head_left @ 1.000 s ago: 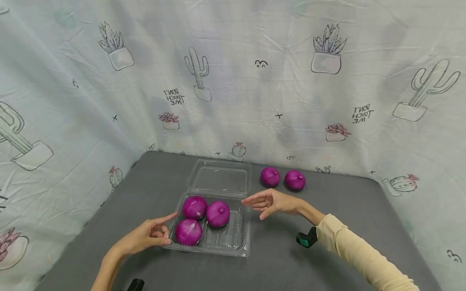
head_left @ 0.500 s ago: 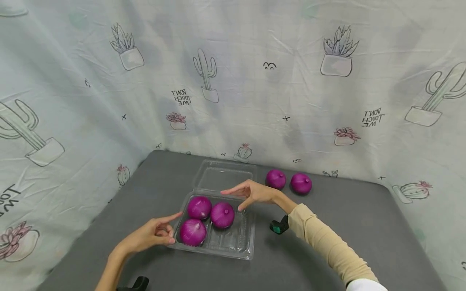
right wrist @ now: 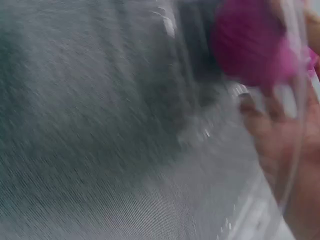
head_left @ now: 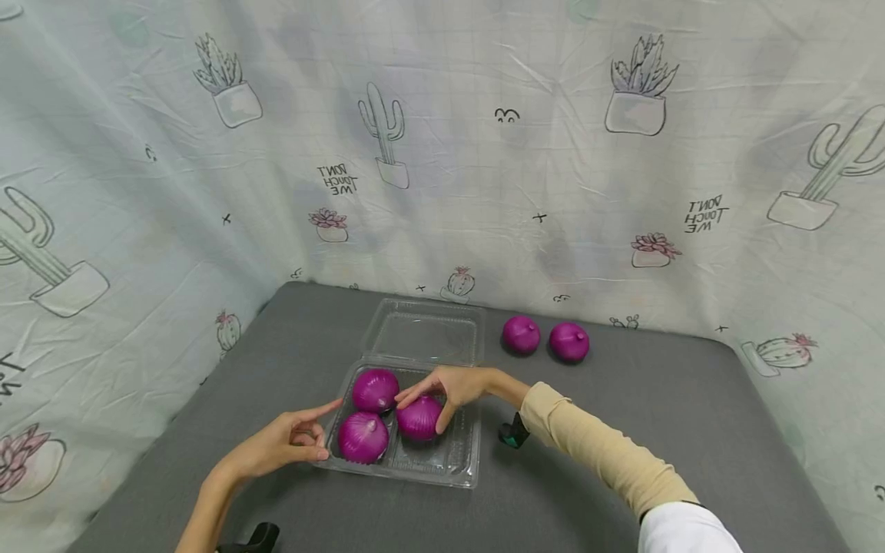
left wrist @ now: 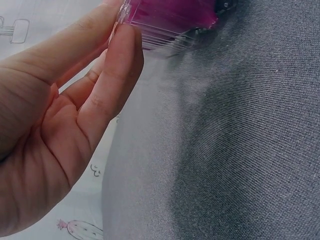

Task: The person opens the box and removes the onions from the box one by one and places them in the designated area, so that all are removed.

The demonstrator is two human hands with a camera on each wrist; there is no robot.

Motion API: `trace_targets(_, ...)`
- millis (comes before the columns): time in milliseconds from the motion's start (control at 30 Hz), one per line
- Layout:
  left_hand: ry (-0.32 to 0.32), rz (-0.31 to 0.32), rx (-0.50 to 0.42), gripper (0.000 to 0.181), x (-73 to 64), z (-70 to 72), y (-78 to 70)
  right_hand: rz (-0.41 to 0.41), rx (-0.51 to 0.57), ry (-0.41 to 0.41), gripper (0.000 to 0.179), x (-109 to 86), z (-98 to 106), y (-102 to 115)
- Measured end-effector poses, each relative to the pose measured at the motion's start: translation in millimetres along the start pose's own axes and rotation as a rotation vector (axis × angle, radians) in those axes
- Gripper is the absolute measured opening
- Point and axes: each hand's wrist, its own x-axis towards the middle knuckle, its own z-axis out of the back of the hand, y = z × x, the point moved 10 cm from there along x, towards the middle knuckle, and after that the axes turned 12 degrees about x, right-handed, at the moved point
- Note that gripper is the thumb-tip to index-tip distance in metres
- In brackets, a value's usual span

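A clear plastic clamshell container lies with its lid folded back. In it are three purple onions: one at the back left, one at the front left, and a third beside them. My right hand curls thumb and fingers round that third onion from above. At the container's left edge, my left hand holds the rim, index finger stretched along the side and thumb at the near corner. The left wrist view shows fingertips against the clear wall; the right wrist view is blurred.
Two more purple onions, one on the left and one on the right, sit on the grey table behind the right forearm. A cactus-print curtain surrounds the table's back and sides.
My right hand has moved left from beside the container to over it, and its fingers have closed round the third onion. The left hand stays at the rim.
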Motion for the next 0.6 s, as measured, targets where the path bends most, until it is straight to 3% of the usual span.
trace_targets(133,-0.001,0.005,0.002,0.072,-0.3,0.6,-1.1,-0.061,-0.079,0.011,0.062,3.0,-8,-5)
trace_targets(300,-0.003,-0.008,0.012,0.072,1.7,-0.4,-2.0,-0.005,-0.106,-0.036,0.056,-11.2,-7,11)
trace_targets(433,-0.005,-0.014,0.022,0.072,1.1,-0.1,-3.2,0.008,-0.169,-0.143,0.053,-32.3,-2,26)
trace_targets(600,-0.002,-0.018,0.031,0.072,-0.3,-0.4,-3.5,0.073,-0.15,-0.29,0.054,-61.6,4,40)
